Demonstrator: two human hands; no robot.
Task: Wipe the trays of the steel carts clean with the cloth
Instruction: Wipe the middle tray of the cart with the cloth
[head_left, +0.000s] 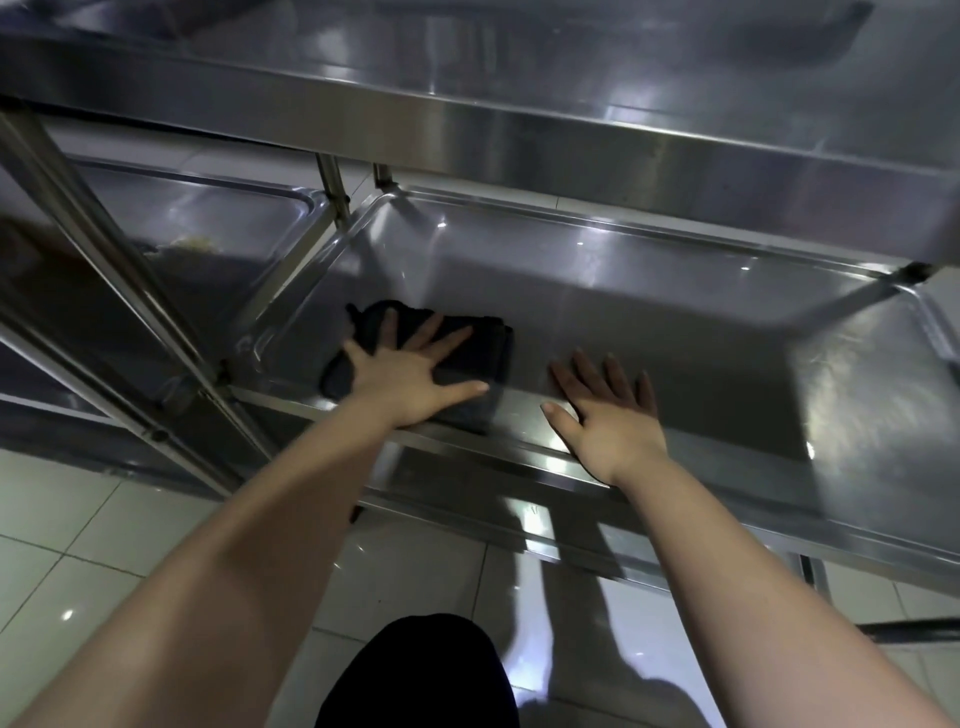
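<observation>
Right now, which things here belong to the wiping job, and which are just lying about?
Job: cloth under the left hand; tray it lies in; right hand flat on that tray's front rim; left tray; top tray.
Lying about: yellowish scraps in the left tray; floor tiles.

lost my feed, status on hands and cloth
Left hand flat on dark cloth, near-left corner of lower tray. Right hand flat, bare, at tray's near rim. Upper shelf overhangs.
</observation>
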